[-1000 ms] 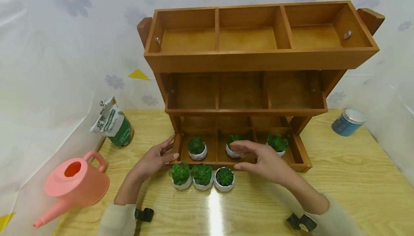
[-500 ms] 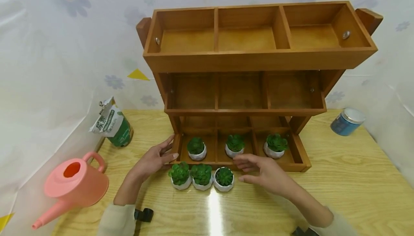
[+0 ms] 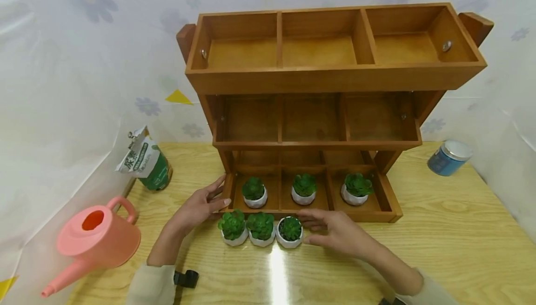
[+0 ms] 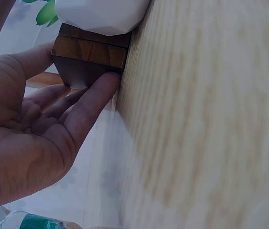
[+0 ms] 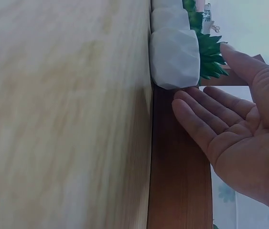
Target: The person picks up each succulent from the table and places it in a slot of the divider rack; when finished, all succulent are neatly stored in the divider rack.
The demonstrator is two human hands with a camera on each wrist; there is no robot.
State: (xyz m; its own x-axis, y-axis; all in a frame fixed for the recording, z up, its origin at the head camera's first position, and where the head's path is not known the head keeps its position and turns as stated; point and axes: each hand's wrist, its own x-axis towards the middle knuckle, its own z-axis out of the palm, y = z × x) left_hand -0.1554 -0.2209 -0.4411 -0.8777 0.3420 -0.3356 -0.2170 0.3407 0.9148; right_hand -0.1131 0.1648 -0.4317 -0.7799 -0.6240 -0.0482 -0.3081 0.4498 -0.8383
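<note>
A brown wooden three-tier shelf (image 3: 331, 79) stands on the table. Its bottom tier holds three potted succulents: one left (image 3: 254, 193), one middle (image 3: 304, 188), one right (image 3: 356, 189), each in its own compartment. My left hand (image 3: 201, 206) holds the bottom tier's left front corner (image 4: 93, 50), thumb and fingers on either side of it. Before the tier, three more potted succulents line up: left (image 3: 233, 227), middle (image 3: 261, 228) and right (image 3: 290, 231). Beside the right one is my right hand (image 3: 335, 233), fingers extended, thumb apart, fingertips right at its white pot (image 5: 175, 59).
A pink watering can (image 3: 100, 237) and a green-and-white clipped pouch (image 3: 152, 163) stand at the left. Toward the back right is a blue jar with a silver lid (image 3: 450, 157). The upper two tiers have bare compartments. White floral sheeting (image 3: 63, 86) hangs behind.
My right hand has drawn back from the bottom tier's middle succulent and moved down and left to the front row's right pot. The left hand has stayed at the shelf corner.
</note>
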